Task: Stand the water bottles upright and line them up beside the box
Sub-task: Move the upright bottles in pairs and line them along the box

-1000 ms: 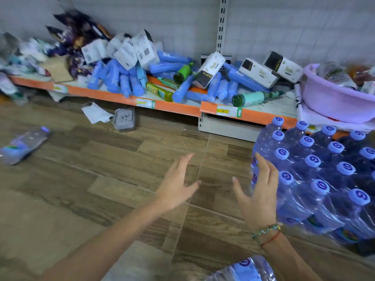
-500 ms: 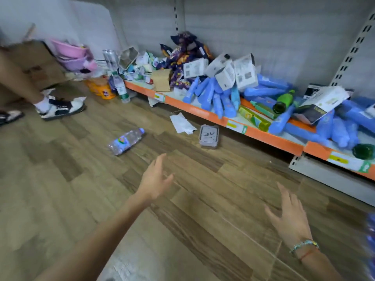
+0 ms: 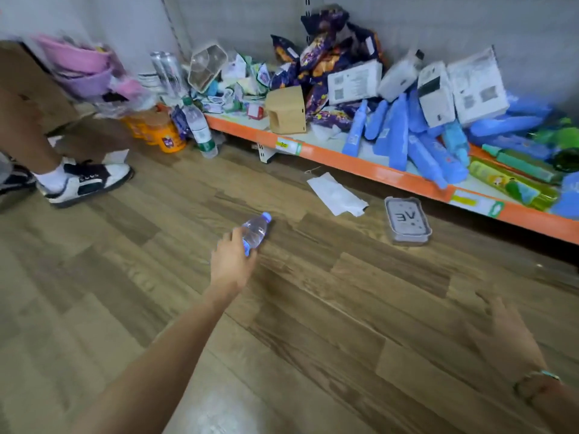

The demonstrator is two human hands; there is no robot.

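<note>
A small clear water bottle [image 3: 255,229] with a blue cap lies on its side on the wooden floor, cap pointing up and to the right. My left hand [image 3: 232,261] reaches out and curls its fingers round the bottle's lower half. Blurred at the lower right, my right hand [image 3: 504,336] hovers over the floor with fingers spread and holds nothing. A cardboard box [image 3: 31,83] stands at the far left, partly hidden by a person's leg. The pack of water bottles is out of view.
An orange-edged low shelf [image 3: 379,173] is piled with blue tubes, white boxes and snack bags. On the floor lie a white paper [image 3: 335,195] and a grey tin [image 3: 407,220]. A person's shoe [image 3: 87,181], orange jars [image 3: 163,136] and an upright bottle [image 3: 200,130] stand at the left.
The view has swung left, away from the pack of bottles. My left hand has reached forward and taken hold of the lying bottle. My right hand has dropped back to the lower right.
</note>
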